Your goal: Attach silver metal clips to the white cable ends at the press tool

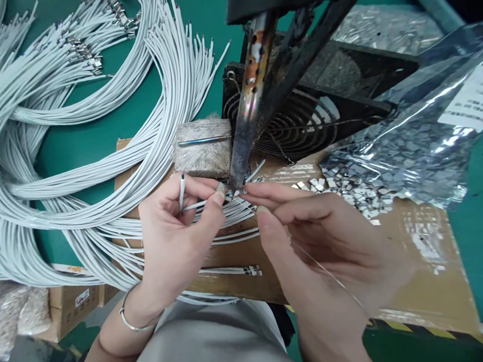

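My left hand (181,230) pinches a white cable (194,205) over the cardboard (425,278), its long axis running roughly left to right and rising slightly toward the soldering iron (248,102) tip. The cable looks slim, round and smooth, while my right hand (333,232) grips a fine wire (315,261) slanting down to the right
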Available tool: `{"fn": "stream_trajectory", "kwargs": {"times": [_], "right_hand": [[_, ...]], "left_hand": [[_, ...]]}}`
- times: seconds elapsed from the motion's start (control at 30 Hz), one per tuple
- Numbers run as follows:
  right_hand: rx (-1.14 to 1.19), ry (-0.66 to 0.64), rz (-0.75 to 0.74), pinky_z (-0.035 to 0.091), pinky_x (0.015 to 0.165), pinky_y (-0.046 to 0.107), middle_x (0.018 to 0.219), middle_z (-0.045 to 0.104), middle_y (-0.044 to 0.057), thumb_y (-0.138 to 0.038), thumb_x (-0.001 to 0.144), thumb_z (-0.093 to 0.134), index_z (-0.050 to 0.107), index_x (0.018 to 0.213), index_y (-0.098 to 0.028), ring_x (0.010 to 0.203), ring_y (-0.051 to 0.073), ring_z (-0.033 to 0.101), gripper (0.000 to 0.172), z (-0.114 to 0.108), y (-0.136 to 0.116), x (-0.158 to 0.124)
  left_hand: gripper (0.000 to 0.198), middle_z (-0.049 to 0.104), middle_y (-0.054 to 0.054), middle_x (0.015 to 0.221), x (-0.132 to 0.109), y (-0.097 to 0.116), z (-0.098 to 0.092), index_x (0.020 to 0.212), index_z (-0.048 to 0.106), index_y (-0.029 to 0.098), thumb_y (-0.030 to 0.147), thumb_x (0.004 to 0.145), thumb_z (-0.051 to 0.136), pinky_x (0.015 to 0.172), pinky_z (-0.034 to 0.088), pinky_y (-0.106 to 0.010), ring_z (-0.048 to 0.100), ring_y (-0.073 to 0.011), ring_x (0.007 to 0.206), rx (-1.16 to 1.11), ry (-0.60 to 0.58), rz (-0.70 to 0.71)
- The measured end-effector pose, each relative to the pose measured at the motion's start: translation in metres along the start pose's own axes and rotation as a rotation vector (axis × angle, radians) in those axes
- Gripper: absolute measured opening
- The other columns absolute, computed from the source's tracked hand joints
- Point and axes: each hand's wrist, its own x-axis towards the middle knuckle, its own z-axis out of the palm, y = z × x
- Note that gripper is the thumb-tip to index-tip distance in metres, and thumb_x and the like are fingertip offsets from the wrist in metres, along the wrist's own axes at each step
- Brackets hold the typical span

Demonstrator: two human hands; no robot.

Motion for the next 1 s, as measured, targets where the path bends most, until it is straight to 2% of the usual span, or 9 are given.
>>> {"fn": "stream_trajectory", "kwargs": {"times": [0.17,0.37,1.0], "right_hand": [[-0.032,-0.009,0.013,0.068,0.078,0.030,0.108,0.085,0.004,-0.004,0.090,0.073,0.069,0.086,-0.024,0.100,0.021,0.083,0.021,-0.0013,0.0000,0.0003],[-0.003,-0.004,0.022,0.066,0.084,0.026,0.108,0.085,0.001,-0.003,0.088,0.076,0.071,0.087,-0.023,0.101,0.018,0.082,0.020,-0.0017,0.0004,0.0007],[-0.013,-0.005,-0.004,0.067,0.082,0.030,0.108,0.085,0.002,-0.003,0.089,0.075,0.072,0.088,-0.025,0.098,0.019,0.082,0.022,-0.0012,0.0017,0.0003]], "left_hand": [[0.016,0.080,-0.003,0.082,0.0012,0.0012,0.0022,0.069,0.074,0.020,0.005,0.073,0.080,0.057,0.048,-0.024,0.070,-0.0162,0.073,0.019,0.010,-0.011],[0.019,0.079,0.000,0.079,0.0010,0.0035,0.0037,0.067,0.074,0.020,0.002,0.072,0.080,0.056,0.047,-0.021,0.069,-0.0124,0.070,-0.013,0.008,-0.006],[0.017,0.080,-0.002,0.082,-0.0005,0.0023,0.0020,0.068,0.074,0.020,0.005,0.073,0.082,0.055,0.047,-0.023,0.069,-0.0149,0.071,0.006,0.011,-0.016]]}}
